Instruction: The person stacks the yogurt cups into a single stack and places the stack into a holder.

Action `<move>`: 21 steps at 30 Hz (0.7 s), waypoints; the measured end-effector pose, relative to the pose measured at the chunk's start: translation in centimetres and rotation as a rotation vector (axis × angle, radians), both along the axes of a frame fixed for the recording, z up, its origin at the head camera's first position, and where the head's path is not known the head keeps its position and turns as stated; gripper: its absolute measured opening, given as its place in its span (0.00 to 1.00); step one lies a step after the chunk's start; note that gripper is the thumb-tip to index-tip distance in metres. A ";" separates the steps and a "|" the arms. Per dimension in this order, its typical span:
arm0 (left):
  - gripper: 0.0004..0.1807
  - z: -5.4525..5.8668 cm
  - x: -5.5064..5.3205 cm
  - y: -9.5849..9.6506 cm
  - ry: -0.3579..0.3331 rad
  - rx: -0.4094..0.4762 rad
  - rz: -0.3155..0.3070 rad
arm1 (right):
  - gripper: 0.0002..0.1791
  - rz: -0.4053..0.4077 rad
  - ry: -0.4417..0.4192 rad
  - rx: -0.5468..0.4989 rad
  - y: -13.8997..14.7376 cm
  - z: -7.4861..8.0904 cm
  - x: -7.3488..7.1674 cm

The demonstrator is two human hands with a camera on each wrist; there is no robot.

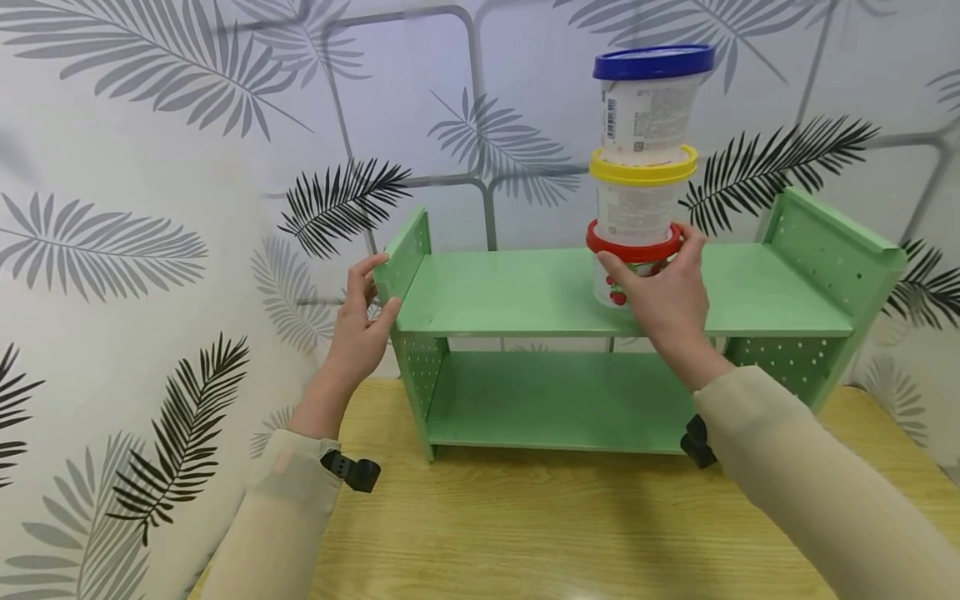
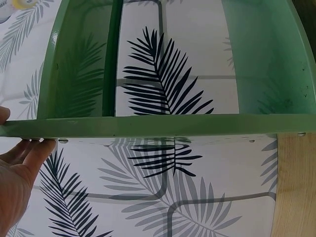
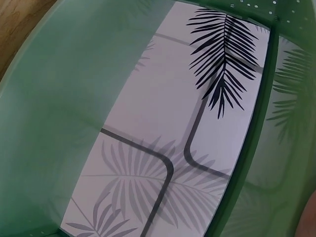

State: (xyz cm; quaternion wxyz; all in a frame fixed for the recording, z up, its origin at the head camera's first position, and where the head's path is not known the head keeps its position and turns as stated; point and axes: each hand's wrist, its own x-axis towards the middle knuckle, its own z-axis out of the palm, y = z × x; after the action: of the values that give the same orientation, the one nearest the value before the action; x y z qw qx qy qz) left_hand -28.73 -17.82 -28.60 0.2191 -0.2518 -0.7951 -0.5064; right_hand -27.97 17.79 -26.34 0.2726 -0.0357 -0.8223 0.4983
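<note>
Three round tubs stand stacked on the upper board of a green two-tier shelf (image 1: pixel 510 292). The bottom tub (image 1: pixel 609 286) has a red rim and cherry pictures, the middle tub (image 1: pixel 633 208) a yellow rim, the top tub (image 1: pixel 648 125) a blue rim. My right hand (image 1: pixel 675 292) grips the bottom one just at its red rim, thumb in front and fingers round the right side. With thumb and fingers on either side, my left hand (image 1: pixel 360 337) holds the front edge of the shelf's left side panel (image 1: pixel 408 258), also seen as a green edge (image 2: pixel 173 126) in the left wrist view.
The shelf rests on a wooden table (image 1: pixel 525 517) against a wall (image 1: pixel 187 275) with a leaf pattern. On the right rises a perforated side panel (image 1: pixel 832 258). A lower board (image 1: pixel 555 400) runs under the upper one, with wall showing behind the gap.
</note>
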 end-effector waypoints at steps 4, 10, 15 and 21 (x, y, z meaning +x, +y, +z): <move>0.27 0.0 0.0 0.0 0.007 0.000 0.007 | 0.56 -0.006 0.034 0.018 -0.1 -0.2 0.4; 0.27 0.1 0.0 0.1 0.019 -0.005 0.005 | 0.57 0.022 0.069 -0.001 0.5 -0.3 2.2; 0.27 0.5 -0.1 0.0 0.014 -0.018 -0.012 | 0.56 0.062 0.075 0.022 1.8 -0.8 4.3; 0.32 0.7 0.1 -0.6 -0.004 -0.065 -0.006 | 0.55 0.076 0.091 0.128 3.5 -2.6 7.1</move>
State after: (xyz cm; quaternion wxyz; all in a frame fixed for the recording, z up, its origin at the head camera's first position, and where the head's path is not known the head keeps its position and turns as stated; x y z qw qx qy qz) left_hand -28.60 -18.47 -27.90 0.2078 -0.2601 -0.8108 -0.4814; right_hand -20.88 21.30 -28.94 0.2923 0.0353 -0.8399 0.4559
